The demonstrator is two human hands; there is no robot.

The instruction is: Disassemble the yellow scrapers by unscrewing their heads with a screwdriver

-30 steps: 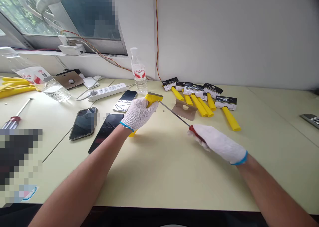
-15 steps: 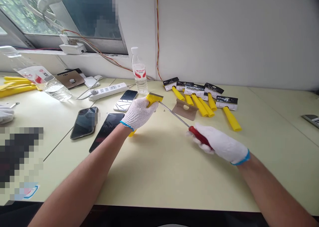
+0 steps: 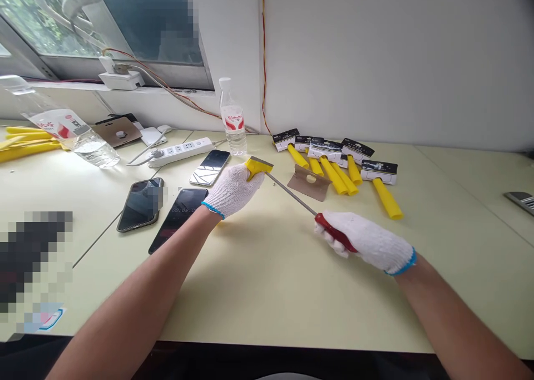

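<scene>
In a white knit glove with a blue cuff, my left hand (image 3: 233,191) is closed around a yellow scraper (image 3: 257,167) with a grey metal blade along its top edge. Most of the scraper's handle is hidden behind the hand. My right hand (image 3: 362,238), gloved the same way, grips the red handle of a screwdriver (image 3: 336,232). Its long metal shaft slants up to the left, and the tip meets the side of the scraper head. A folded brown card (image 3: 309,184) with an oval hole lies just beyond the shaft.
Several yellow scrapers with black-and-white cards (image 3: 386,196) lie at the back right. Left of my left hand are phones (image 3: 141,205), a power strip (image 3: 181,152) and an upright water bottle (image 3: 234,124). Another bottle (image 3: 69,127) leans at the far left, near yellow handles (image 3: 29,144).
Both hands stay nearly in place, with the screwdriver tip still at the scraper head. My right fingers have shifted slightly on the red handle. Another gloved hand at the left edge has left the view.
</scene>
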